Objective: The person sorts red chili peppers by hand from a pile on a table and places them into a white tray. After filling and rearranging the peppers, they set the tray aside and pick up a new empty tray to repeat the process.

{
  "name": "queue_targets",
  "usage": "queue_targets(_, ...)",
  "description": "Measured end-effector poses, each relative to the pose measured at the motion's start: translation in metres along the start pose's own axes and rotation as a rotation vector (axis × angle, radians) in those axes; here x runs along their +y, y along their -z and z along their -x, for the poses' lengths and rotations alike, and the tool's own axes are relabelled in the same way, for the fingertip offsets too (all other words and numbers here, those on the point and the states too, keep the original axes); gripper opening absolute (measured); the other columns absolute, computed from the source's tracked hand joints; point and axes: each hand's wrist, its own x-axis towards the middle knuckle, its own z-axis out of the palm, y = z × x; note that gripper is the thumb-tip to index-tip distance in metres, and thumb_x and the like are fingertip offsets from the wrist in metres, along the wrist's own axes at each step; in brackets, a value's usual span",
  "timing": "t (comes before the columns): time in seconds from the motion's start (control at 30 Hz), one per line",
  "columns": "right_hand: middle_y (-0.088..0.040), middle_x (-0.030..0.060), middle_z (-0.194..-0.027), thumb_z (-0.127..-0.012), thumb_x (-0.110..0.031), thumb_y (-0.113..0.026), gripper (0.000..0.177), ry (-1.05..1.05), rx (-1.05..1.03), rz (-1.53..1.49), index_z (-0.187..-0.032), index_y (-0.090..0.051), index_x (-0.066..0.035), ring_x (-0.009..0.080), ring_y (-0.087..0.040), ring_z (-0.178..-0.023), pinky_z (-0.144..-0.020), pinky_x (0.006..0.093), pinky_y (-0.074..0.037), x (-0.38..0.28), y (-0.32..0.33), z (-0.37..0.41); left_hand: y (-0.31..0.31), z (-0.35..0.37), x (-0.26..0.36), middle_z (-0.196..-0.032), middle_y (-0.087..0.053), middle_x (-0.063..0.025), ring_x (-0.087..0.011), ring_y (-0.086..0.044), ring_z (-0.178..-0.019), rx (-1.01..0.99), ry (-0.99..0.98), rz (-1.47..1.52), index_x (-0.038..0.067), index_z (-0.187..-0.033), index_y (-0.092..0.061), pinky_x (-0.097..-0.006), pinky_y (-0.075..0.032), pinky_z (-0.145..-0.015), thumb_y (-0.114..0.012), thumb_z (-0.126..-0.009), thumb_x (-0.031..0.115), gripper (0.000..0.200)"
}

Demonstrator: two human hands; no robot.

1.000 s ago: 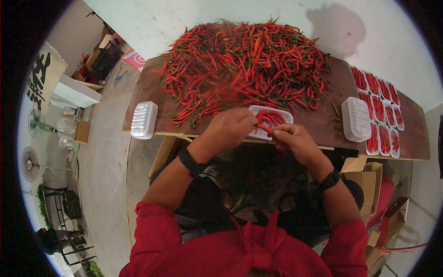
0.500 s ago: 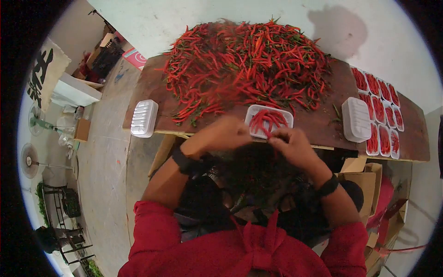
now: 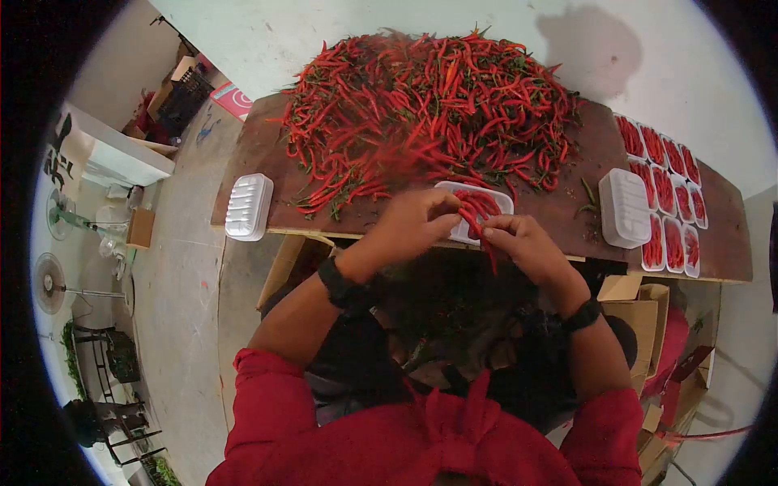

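Over the front edge of the table, my right hand (image 3: 528, 249) pinches a red chili pepper (image 3: 491, 256) between thumb and fingers, its tip pointing down. My left hand (image 3: 412, 228) is closed at the left side, its fingertips against red chilies above the tray; the exact grip is partly hidden. A white foam tray (image 3: 506, 204) lies just beyond both hands, with several red chilies (image 3: 478, 199) in it. Behind it spreads a large heap of red chilies (image 3: 438, 113) with green stems.
Stacked white trays stand at the left (image 3: 250, 207) and right (image 3: 626, 209) of the brown table (image 3: 279, 212). Filled chili trays (image 3: 674, 245) line the right end, against the wall. Cardboard boxes (image 3: 636, 312) sit below on the right. Fans (image 3: 52, 283) stand on the left floor.
My left hand has moved right and up to the chilies over the tray, closer to my right hand. The chili in my right hand now hangs lower in view.
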Motion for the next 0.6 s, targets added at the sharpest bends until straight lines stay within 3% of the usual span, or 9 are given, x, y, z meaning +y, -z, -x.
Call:
queue_targets(0.17, -0.056, 0.0025, -0.065, -0.088, -0.021, -0.052, 0.025, 0.036, 0.004, -0.005, -0.080, -0.061, 0.000, 0.0110, -0.055, -0.059, -0.055, 0.0270, -0.045, 0.004, 0.000, -0.002, -0.003, -0.004, -0.010, -0.085, -0.063, -0.0042, -0.0078, -0.056, -0.075, 0.037, -0.067, -0.082, 0.002, -0.097, -0.064, -0.0262, -0.047, -0.068, -0.060, -0.080, 0.014, 0.021)
queue_targets(0.27, -0.058, 0.0015, -0.070, -0.085, -0.021, -0.057, 0.023, 0.055, 0.028, 0.045, -0.088, -0.062, 0.001, 0.0095, -0.054, -0.064, -0.059, 0.0258, -0.045, 0.014, 0.007, -0.009, -0.003, -0.007, -0.007, -0.086, -0.064, -0.0080, -0.0134, -0.060, -0.077, 0.090, -0.124, -0.174, 0.002, -0.097, -0.064, -0.0289, -0.047, -0.071, -0.059, -0.080, 0.015, 0.022)
queue_targets(0.33, -0.059, 0.0001, -0.075, -0.083, -0.020, -0.060, 0.026, 0.043, 0.050, 0.077, -0.094, -0.063, 0.003, 0.0079, -0.054, -0.069, -0.064, 0.0244, -0.044, 0.013, 0.010, -0.012, -0.004, -0.012, -0.008, -0.090, -0.064, -0.0124, -0.0222, -0.063, -0.080, 0.145, -0.262, -0.197, 0.004, -0.098, -0.064, -0.0329, -0.047, -0.074, -0.058, -0.081, 0.017, 0.023)
queue_targets(0.4, -0.063, 0.0071, -0.074, -0.079, -0.018, -0.063, 0.026, 0.113, 0.240, 0.290, -0.092, -0.064, 0.004, 0.0129, -0.059, -0.070, -0.066, 0.0282, -0.047, 0.006, 0.013, -0.013, -0.005, -0.015, -0.008, -0.091, -0.064, -0.0131, -0.0249, -0.063, -0.082, 0.155, -0.242, -0.224, 0.005, -0.100, -0.064, -0.0346, -0.048, -0.075, -0.058, -0.081, 0.018, 0.024)
queue_targets(0.43, -0.063, 0.0071, -0.074, -0.079, -0.018, -0.063, 0.026, 0.112, 0.240, 0.291, -0.092, -0.064, 0.004, 0.0129, -0.059, -0.070, -0.066, 0.0282, -0.047, 0.010, 0.014, -0.016, -0.005, -0.017, -0.008, -0.093, -0.064, -0.0138, -0.0276, -0.063, -0.084, 0.164, -0.223, -0.251, 0.006, -0.101, -0.064, -0.0362, -0.048, -0.077, -0.057, -0.082, 0.020, 0.024)
queue_targets(0.5, -0.064, 0.0156, -0.076, -0.077, -0.017, -0.062, 0.024, 0.277, 0.471, 0.643, -0.091, -0.065, 0.002, 0.0237, -0.063, -0.073, -0.067, 0.0336, -0.048, 0.020, 0.018, -0.022, -0.007, -0.022, -0.016, -0.093, -0.064, -0.0134, -0.0277, -0.062, -0.085, 0.164, -0.221, -0.300, 0.007, -0.102, -0.064, -0.0366, -0.048, -0.077, -0.058, -0.082, 0.020, 0.025)
queue_targets(0.53, -0.064, 0.0156, -0.076, -0.077, -0.017, -0.062, 0.024, 0.275, 0.474, 0.643, -0.091, -0.065, 0.002, 0.0237, -0.063, -0.073, -0.067, 0.0336, -0.048, 0.021, 0.019, -0.023, -0.007, -0.024, -0.020, -0.094, -0.064, -0.0130, -0.0277, -0.062, -0.085, 0.164, -0.219, -0.353, 0.008, -0.104, -0.064, -0.0369, -0.048, -0.077, -0.058, -0.082, 0.019, 0.025)
queue_targets(0.6, -0.064, 0.0178, -0.084, -0.076, -0.016, -0.062, 0.022, 0.199, 0.437, 0.734, -0.092, -0.065, -0.001, 0.0327, -0.062, -0.080, -0.070, 0.0385, -0.048, 0.020, 0.016, -0.025, -0.009, -0.025, -0.028, -0.095, -0.064, -0.0127, -0.0279, -0.062, -0.086, 0.154, -0.224, -0.369, 0.009, -0.105, -0.063, -0.0372, -0.048, -0.078, -0.058, -0.082, 0.018, 0.026)
